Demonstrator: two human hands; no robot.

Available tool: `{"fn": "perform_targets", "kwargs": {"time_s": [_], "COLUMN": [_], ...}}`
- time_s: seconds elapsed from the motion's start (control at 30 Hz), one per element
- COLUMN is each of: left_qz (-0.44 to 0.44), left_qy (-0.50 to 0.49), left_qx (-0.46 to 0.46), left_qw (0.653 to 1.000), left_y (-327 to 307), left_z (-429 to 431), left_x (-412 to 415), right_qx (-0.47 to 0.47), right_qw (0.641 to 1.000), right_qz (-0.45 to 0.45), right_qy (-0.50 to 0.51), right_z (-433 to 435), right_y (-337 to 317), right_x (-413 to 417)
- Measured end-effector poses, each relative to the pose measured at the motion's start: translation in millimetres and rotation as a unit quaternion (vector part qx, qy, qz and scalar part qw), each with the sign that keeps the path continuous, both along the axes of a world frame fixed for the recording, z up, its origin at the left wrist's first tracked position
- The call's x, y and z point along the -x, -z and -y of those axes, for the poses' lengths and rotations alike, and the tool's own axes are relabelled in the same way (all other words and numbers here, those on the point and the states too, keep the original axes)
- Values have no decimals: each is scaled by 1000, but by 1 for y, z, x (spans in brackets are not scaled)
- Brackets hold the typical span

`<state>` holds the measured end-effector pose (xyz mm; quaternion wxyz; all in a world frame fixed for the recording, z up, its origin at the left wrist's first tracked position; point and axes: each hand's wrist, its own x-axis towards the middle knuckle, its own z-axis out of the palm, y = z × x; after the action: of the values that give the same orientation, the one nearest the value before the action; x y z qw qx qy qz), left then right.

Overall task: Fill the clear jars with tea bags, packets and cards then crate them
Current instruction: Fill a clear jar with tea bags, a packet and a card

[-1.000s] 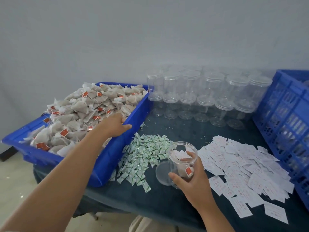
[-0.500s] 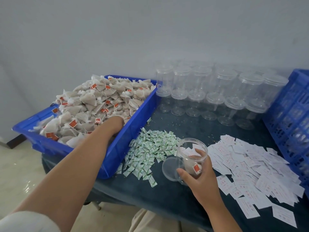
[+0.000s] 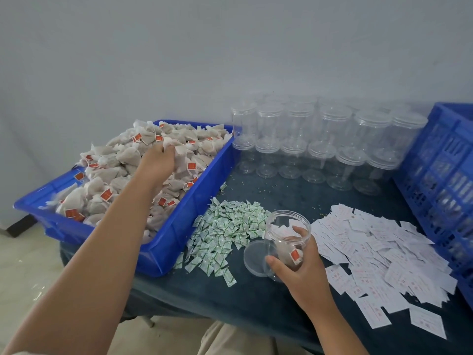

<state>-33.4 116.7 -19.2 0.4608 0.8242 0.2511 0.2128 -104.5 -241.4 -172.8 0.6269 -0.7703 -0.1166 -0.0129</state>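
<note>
Over the tray (image 3: 179, 242), left hand (image 3: 156, 163) clutches tea bags (image 3: 128, 155); right hand (image 3: 299, 270) grips the jar (image 3: 286, 226) (lid (image 3: 253, 257) beside it).

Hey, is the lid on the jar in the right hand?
No, the clear jar gripped by the right hand is open at the top, and a clear lid lies flat on the table beside it.

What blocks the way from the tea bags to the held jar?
Nothing visible. The jar in the right hand is open, lid beside it; only the tray wall and green packets lie between it and the tea bags.
</note>
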Motion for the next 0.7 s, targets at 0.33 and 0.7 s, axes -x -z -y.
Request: {"fn": "perform_targets", "kwargs": {"time_s": [0.33, 0.7], "left_qz": [143, 25], "left_qy": [154, 242], "left_qx": [459, 180], "left_qw": [863, 953], "left_y": [-9, 1], "left_z": [72, 196], "left_x": [14, 22], "right_qx": [0, 28], "right_qw": [1000, 999], "right_qz": [9, 21], "right_qy": [5, 6], "right_z": [-1, 0], "right_y": [-2, -3], "right_x": [0, -1]}}
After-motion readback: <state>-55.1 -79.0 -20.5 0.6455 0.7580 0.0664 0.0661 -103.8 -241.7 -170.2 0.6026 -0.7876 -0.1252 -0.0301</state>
